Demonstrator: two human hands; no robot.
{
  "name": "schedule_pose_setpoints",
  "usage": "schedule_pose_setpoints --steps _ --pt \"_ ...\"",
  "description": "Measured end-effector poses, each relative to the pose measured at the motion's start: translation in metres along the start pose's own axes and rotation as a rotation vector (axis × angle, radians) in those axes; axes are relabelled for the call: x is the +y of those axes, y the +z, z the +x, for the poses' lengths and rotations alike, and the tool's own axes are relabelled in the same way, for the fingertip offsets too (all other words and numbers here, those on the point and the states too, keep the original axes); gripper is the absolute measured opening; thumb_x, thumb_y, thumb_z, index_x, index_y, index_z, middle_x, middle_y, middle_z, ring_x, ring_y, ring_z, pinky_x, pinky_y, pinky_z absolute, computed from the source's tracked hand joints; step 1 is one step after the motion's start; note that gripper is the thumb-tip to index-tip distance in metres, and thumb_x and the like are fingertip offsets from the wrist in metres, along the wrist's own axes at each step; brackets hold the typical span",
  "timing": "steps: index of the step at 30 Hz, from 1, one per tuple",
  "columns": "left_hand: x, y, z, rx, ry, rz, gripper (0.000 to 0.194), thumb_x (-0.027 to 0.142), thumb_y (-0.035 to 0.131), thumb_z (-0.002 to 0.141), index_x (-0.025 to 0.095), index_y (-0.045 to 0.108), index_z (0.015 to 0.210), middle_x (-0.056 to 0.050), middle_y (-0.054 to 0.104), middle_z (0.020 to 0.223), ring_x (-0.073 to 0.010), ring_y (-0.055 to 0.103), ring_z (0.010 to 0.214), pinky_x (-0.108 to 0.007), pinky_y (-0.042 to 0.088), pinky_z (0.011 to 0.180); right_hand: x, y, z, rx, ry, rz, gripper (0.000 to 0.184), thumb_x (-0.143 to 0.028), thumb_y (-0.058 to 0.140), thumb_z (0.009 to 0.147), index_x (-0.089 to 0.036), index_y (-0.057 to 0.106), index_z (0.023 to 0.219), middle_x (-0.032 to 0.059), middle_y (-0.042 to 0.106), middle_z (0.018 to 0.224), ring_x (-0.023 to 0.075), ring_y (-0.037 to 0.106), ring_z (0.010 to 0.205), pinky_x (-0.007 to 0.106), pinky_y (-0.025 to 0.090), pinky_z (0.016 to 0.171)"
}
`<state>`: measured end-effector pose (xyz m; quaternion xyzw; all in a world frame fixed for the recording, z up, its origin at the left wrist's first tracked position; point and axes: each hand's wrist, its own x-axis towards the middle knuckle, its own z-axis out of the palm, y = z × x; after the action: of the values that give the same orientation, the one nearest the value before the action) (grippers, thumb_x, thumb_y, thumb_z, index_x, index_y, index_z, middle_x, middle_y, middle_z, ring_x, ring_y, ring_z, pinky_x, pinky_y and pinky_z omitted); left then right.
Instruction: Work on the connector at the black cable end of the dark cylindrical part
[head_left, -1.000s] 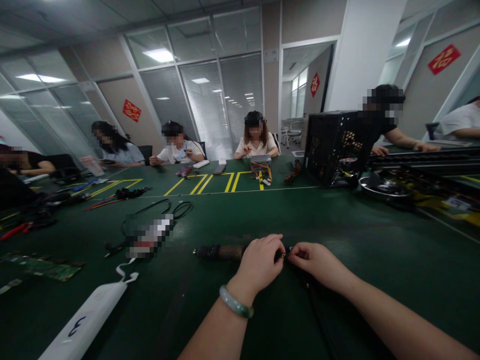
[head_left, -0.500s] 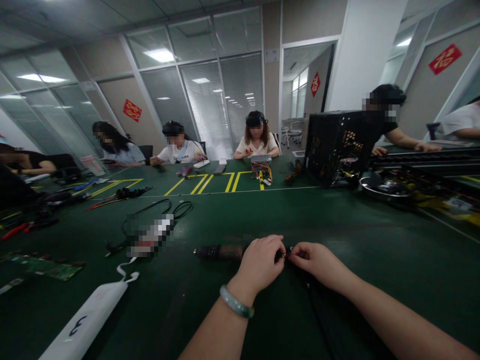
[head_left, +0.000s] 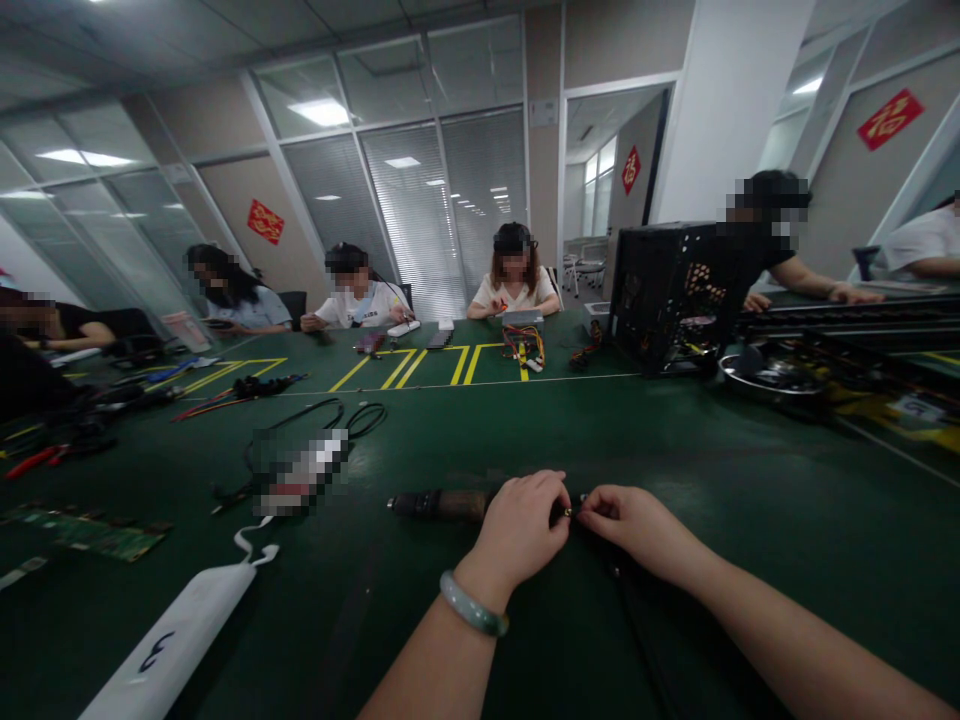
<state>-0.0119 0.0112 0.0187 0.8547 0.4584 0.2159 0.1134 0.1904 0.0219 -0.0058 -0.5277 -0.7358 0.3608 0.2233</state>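
Observation:
An electric screwdriver, black at the nose with a brownish grip, lies on the green table with its tip pointing left. My left hand, with a jade-coloured bangle at the wrist, is closed over the tool's rear part and hides it. Close beside it, my right hand pinches the end of a black cable that runs down toward me. A tiny brass-coloured glint shows between the fingertips of both hands; the exact joint there is hidden.
A white power strip marked 3 lies front left, near a circuit board and a blurred-out item with black cord. A black computer case and a metal bowl stand back right. Several people sit around the table.
Both my hands and the screwdriver hold practically the same place. Across the table, a co-worker's hand with a red item has shifted slightly.

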Motion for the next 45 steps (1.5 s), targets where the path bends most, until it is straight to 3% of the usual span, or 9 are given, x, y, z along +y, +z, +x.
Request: schedule_pose_setpoints --steps 11,19,24,29,35,45 --pt "-0.0003 0.0017 0.0006 0.044 -0.008 -0.015 0.020 0.018 0.063 0.081 0.023 0.057 0.099 -0.002 0.056 0.129 -0.0226 0.054 0.116 -0.042 0.044 0.097 0.0012 0.0018 0.0009 0.014 -0.010 -0.009 0.022 -0.038 0.057 0.088 -0.021 0.070 0.086 0.0009 0.071 0.078 0.0171 0.063 0.069 0.024 0.042 0.060" --pt "-0.0019 0.0035 0.0020 0.017 0.032 0.011 0.014 0.013 0.061 0.082 0.023 0.058 0.092 -0.002 0.058 0.127 -0.0216 0.053 0.117 -0.042 0.043 0.098 0.0008 0.0016 0.0013 0.011 -0.010 -0.006 0.021 -0.037 0.057 0.088 -0.021 0.069 0.086 0.0004 0.071 0.078 0.0172 0.063 0.069 0.025 0.042 0.059" --pt "-0.0006 0.0029 0.0021 -0.010 0.018 0.026 0.012 0.016 0.061 0.084 0.023 0.059 0.094 -0.002 0.057 0.127 -0.0222 0.053 0.117 -0.042 0.043 0.098 0.0015 0.0021 0.0014 0.013 -0.004 -0.017 0.021 -0.038 0.057 0.087 -0.021 0.070 0.087 0.0005 0.071 0.079 0.0176 0.063 0.070 0.025 0.042 0.059" --pt "-0.0001 0.0016 0.0007 0.034 -0.030 -0.009 0.024 0.023 0.066 0.081 0.024 0.057 0.104 -0.001 0.056 0.129 -0.0236 0.055 0.113 -0.043 0.045 0.096 0.0004 0.0017 0.0008 0.013 -0.004 -0.006 0.022 -0.039 0.057 0.087 -0.021 0.070 0.086 0.0007 0.071 0.079 0.0177 0.064 0.070 0.025 0.043 0.060" --pt "-0.0002 0.0033 0.0018 0.009 0.022 0.023 0.011 0.018 0.063 0.083 0.022 0.059 0.092 -0.003 0.059 0.124 -0.0228 0.053 0.116 -0.041 0.043 0.098 -0.0007 0.0019 0.0012 0.026 -0.013 -0.019 0.021 -0.037 0.057 0.087 -0.021 0.070 0.085 0.0005 0.071 0.077 0.0176 0.063 0.069 0.025 0.042 0.060" --pt "-0.0045 0.0090 0.0028 0.022 0.023 0.019 0.012 0.015 0.062 0.082 0.022 0.059 0.091 -0.001 0.061 0.120 -0.0214 0.056 0.109 -0.040 0.043 0.096 -0.0054 0.0036 -0.0013 0.035 0.020 -0.012 0.020 -0.038 0.057 0.087 -0.023 0.070 0.086 -0.0005 0.071 0.078 0.0171 0.064 0.069 0.025 0.041 0.058"
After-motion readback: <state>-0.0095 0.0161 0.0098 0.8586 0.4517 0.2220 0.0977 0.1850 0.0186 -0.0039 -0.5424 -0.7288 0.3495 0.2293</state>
